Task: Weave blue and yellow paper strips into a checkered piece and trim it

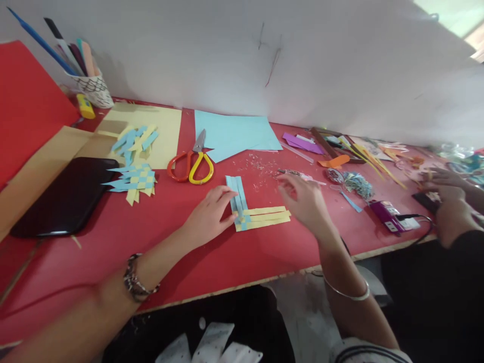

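Light-blue and pale-yellow paper strips lie woven together at a corner on the red table. Blue ends point away from me, and yellow ends run to the right. At the left edge of this weave, my left hand holds it, with thumb and fingertips on the paper. My right hand hovers just past the yellow ends, fingers loosely bent and apart, with nothing visible in them. Behind my right hand is a pen-like tool, partly covered. Scissors with red and yellow handles lie beyond my left hand.
At left are woven paper pieces, a black tablet-like object and a pen cup. A blue sheet lies by the wall. A purple power socket and another person's hands are at right.
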A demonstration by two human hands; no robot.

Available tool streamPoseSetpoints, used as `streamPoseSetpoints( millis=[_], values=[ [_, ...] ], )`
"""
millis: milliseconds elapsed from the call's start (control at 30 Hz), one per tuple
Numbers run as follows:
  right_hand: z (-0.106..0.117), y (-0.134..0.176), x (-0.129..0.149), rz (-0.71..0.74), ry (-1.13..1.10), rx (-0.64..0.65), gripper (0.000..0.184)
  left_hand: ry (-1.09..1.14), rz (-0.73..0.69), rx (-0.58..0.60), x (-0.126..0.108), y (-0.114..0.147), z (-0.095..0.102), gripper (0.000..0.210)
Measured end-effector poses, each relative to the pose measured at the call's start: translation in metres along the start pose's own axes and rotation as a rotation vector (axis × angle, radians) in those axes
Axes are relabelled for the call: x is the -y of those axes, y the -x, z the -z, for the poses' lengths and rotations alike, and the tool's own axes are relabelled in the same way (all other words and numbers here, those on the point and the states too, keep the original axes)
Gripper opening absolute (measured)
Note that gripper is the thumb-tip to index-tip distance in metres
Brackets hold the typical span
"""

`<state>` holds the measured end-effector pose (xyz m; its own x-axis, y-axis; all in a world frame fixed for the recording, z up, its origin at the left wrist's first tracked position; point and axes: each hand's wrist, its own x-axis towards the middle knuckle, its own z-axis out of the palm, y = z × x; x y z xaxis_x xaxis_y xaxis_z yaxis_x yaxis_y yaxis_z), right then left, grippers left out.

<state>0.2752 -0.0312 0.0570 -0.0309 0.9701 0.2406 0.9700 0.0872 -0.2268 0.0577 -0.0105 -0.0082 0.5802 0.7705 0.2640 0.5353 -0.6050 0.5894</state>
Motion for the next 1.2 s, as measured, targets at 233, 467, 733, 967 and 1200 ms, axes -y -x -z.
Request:
streamPoseSetpoints(
  millis=[233,467,733,967,1200],
  values=[
    [0.003,-0.019,-0.059,-0.42,0.428,-0.007,0.037,-0.275,0.141,0.045,-0.007,-0.014,-0.001,0.056],
    [-0.012,-0.014,-0.067,-0.399,0.319,0.055,0.036,-0.349,-0.119,0.259,-0.025,-0.004,-0.021,0.055],
    [-0.011,-0.014,-0.076,-0.468,0.27,0.076,0.041,-0.376,-0.15,0.387,-0.014,0.007,-0.006,0.052],
    [-0.007,-0.016,-0.074,-0.519,0.246,0.135,0.044,-0.272,-0.231,0.44,0.018,0.034,0.025,0.058],
    [-0.008,-0.016,-0.076,-0.497,0.235,0.137,0.046,-0.062,0.046,0.245,0.04,0.051,0.047,0.063]
  ],
)
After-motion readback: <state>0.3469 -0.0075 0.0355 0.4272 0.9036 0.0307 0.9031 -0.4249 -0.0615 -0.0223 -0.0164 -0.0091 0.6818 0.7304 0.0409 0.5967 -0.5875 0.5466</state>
